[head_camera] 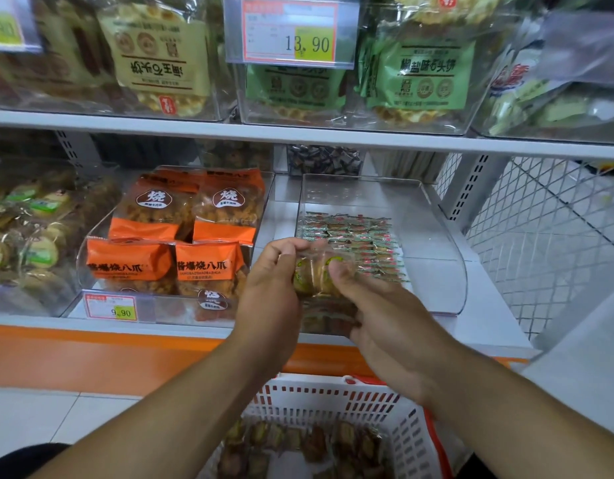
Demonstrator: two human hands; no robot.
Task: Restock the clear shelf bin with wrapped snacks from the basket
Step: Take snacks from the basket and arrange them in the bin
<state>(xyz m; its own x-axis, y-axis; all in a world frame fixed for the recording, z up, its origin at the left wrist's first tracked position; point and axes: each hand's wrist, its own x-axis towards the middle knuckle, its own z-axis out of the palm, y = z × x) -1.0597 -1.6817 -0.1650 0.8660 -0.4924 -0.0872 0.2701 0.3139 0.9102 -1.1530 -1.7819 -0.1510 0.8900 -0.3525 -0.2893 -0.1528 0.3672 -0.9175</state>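
Your left hand (269,288) and right hand (385,319): both pinching wrapped snacks (315,274) at clear bin (447,257) front; basket (336,402) near, below

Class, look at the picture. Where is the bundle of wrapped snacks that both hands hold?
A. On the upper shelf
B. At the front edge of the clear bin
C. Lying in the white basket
B: the left hand and right hand grip the wrapped snacks at the clear bin's front edge, above the basket.

basket (395,420) cut off below, held snacks (315,276) blurred
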